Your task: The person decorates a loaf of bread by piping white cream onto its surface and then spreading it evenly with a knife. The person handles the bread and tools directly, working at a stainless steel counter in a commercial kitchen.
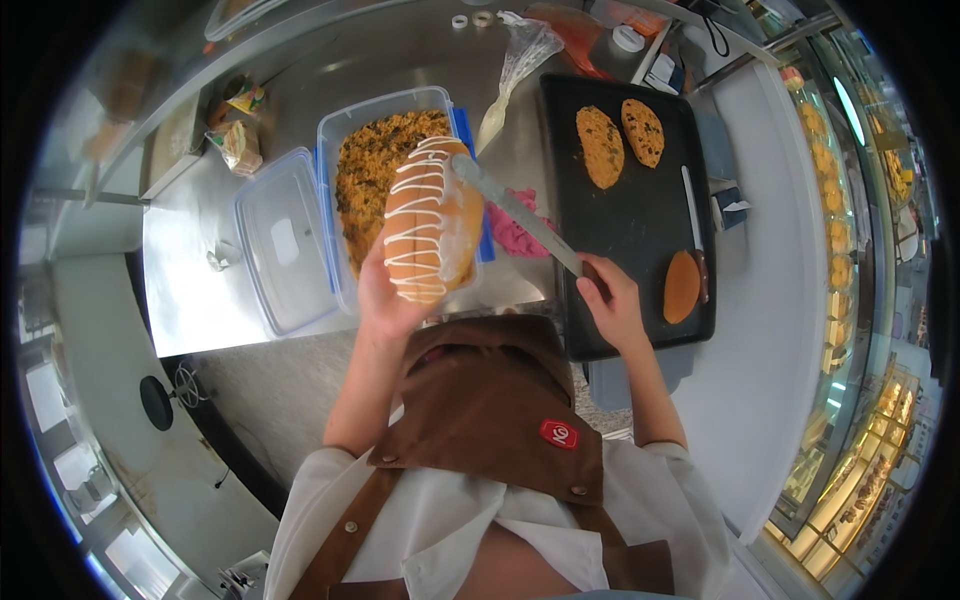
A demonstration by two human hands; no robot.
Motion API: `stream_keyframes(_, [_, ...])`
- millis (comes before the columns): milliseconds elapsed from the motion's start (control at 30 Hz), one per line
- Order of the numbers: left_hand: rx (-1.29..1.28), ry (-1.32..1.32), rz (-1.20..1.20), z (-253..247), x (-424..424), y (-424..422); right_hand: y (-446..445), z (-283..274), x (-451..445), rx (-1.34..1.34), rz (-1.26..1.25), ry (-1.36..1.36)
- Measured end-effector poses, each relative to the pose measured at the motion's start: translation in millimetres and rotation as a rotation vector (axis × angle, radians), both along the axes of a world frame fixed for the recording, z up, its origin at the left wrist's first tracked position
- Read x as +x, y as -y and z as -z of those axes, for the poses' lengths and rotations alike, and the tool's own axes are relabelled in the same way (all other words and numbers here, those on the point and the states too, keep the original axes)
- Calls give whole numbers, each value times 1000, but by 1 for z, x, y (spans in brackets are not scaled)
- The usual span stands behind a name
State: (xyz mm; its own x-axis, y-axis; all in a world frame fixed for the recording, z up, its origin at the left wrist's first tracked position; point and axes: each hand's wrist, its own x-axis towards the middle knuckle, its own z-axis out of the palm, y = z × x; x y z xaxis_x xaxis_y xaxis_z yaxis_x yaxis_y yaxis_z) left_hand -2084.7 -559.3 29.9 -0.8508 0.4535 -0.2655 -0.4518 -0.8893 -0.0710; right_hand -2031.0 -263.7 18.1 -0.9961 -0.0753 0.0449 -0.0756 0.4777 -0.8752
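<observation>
An oval bread bun (420,225) with white cream zigzagged across its top rests in my left hand (386,292), held above a clear plastic tub. My right hand (611,300) grips the handle of a long icing spatula (536,225), whose rounded tip meets the bun's upper right side. White cream is smeared along that side. Below the bun, the blue-clipped tub (324,150) holds orange-brown meat floss with dark flecks (367,161). The bun hides part of the floss.
A black baking tray (622,247) carries two floss-coated buns (600,146), a plain bun (681,289) and a knife (691,206). A piping bag (510,75) and pink cloth (517,232) lie between tub and tray. The tub's lid (281,240) leans at left.
</observation>
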Motion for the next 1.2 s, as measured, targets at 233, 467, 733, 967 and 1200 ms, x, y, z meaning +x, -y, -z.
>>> stream_keyframes(233, [39, -97, 128, -5, 2, 4, -25, -20, -15, -145, -34, 275])
stream_keyframes(467, [-22, -109, 106, -8, -5, 5, -36, -49, -20, 96, -129, 1])
stream_keyframes(733, [42, -56, 73, -14, -10, 3, -21, -68, -7, 387, -253, -241])
stream_keyframes(967, [68, -17, 99, -14, -7, 2, -24, -69, -20, 599, -197, -511])
stream_keyframes(1200, [74, -113, 136, -5, -1, 6, -23, -88, -34, 392, -103, -232])
